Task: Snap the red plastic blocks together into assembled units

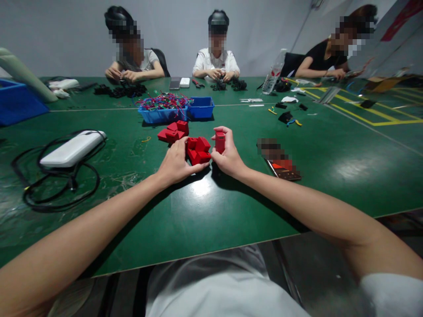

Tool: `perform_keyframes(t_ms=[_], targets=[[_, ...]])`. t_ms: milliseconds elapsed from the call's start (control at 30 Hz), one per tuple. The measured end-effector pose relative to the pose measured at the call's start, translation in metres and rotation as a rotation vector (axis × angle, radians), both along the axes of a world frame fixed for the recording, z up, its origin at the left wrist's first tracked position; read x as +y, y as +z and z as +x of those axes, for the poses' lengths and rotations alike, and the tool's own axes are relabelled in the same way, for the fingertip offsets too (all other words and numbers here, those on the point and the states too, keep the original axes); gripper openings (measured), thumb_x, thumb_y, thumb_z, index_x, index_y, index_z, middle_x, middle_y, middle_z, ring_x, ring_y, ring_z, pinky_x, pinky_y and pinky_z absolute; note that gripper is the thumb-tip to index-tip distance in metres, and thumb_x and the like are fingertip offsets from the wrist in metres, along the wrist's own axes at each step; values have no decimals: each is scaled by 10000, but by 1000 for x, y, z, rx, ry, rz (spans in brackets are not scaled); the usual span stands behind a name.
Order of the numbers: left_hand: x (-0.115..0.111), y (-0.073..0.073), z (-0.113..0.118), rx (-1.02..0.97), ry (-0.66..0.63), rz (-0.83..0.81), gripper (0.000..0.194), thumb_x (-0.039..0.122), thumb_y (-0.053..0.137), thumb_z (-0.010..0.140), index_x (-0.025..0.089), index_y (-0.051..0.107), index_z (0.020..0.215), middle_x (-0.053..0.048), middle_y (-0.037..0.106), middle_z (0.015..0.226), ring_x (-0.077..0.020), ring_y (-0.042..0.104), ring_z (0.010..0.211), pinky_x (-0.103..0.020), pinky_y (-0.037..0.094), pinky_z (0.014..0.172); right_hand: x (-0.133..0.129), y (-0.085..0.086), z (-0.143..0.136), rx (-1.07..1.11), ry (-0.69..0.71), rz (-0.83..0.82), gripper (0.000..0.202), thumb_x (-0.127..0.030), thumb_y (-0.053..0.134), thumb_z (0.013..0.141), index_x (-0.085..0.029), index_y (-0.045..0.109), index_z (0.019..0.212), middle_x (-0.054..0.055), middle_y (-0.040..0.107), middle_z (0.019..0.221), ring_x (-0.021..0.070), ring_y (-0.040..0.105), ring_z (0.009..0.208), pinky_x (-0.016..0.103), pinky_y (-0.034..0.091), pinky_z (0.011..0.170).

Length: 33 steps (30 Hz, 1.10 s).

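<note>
My left hand (176,163) curls around a cluster of small red blocks (198,150), its thumb along the near side and its fingers on the far left. The blocks look like plastic parts, some with holes; their exact kind is unclear. My right hand (230,154), just right of the cluster, grips a single upright red block (220,141) between thumb and fingers. A slot shows near the top of that block. Behind my left hand, several more red blocks (174,131) lie in a loose heap on the green table (185,220).
A blue bin (161,115) full of coloured wires stands behind the blocks, beside a smaller blue bin (201,108). On the left lies a white power bank (74,149) with a black cable. A phone (280,165) lies right. Three people sit across the table.
</note>
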State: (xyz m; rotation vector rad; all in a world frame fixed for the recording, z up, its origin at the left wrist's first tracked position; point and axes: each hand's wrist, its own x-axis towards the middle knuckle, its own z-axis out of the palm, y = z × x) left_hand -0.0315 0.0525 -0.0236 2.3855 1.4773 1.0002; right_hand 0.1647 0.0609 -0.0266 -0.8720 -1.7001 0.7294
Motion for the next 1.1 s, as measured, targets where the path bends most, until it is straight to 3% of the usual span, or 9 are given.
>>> perform_keyframes(t_ms=[67, 167, 367, 467, 633, 767, 933, 1100], targets=[[0, 0, 0, -8, -9, -1, 921, 646, 765, 663, 134, 425, 1350, -195, 566, 1297, -371, 574, 1202, -567, 453, 1045, -4, 2, -1, -37, -82, 123, 635, -134, 566, 712, -252, 347, 1297, 111, 502, 1262, 228, 584, 1030, 438, 524, 891], [1, 0, 0, -28, -33, -3, 909, 622, 779, 654, 146, 427, 1344, -184, 565, 1294, -364, 574, 1203, -558, 454, 1051, -10, 6, -2, -108, -77, 278, 608, -165, 571, 768, -250, 355, 1331, 133, 484, 1320, 271, 538, 1186, 493, 477, 1016], [2, 0, -1, -30, -61, -17, 883, 550, 782, 652, 131, 419, 1339, -188, 557, 1294, -359, 576, 1193, -553, 457, 1058, -20, 13, 2, -172, 50, 458, 519, -253, 556, 877, -293, 411, 1373, 103, 560, 1334, 276, 551, 1232, 497, 453, 1062], [2, 0, -2, -20, -68, -6, 862, 492, 779, 648, 122, 413, 1335, -193, 551, 1292, -359, 573, 1197, -552, 458, 1061, -24, 18, 3, -244, 80, 457, 430, -286, 540, 904, -282, 479, 1330, 103, 614, 1305, 271, 589, 1195, 483, 476, 1027], [1, 1, -1, -19, -134, 47, 788, 423, 769, 660, 174, 409, 1316, -140, 575, 1236, -329, 582, 1177, -532, 468, 1059, -24, 25, 2, -322, 52, 501, 282, -331, 550, 902, -253, 587, 1170, 98, 686, 1225, 282, 615, 1149, 538, 410, 1060], [-1, 3, -2, -11, -209, 89, 843, 373, 782, 642, 203, 368, 1356, -137, 544, 1303, -329, 558, 1225, -522, 459, 1080, -24, 24, 1, -330, 66, 514, 251, -370, 565, 886, -265, 614, 1109, 74, 718, 1138, 284, 585, 1152, 521, 416, 1047], [-1, 3, -3, -10, -264, 154, 880, 413, 789, 669, 191, 339, 1392, -162, 515, 1345, -340, 539, 1258, -519, 452, 1093, -30, 26, -3, -259, 64, 492, 207, -373, 556, 902, -264, 617, 1068, 67, 716, 1119, 271, 562, 1174, 489, 413, 1055], [-3, 6, -2, -2, -268, 228, 922, 481, 825, 674, 206, 342, 1410, -156, 528, 1327, -333, 555, 1221, -515, 472, 1061, -31, 28, -6, -133, -13, 356, 152, -373, 503, 933, -259, 593, 976, 68, 688, 1179, 258, 544, 1206, 488, 384, 1088]])
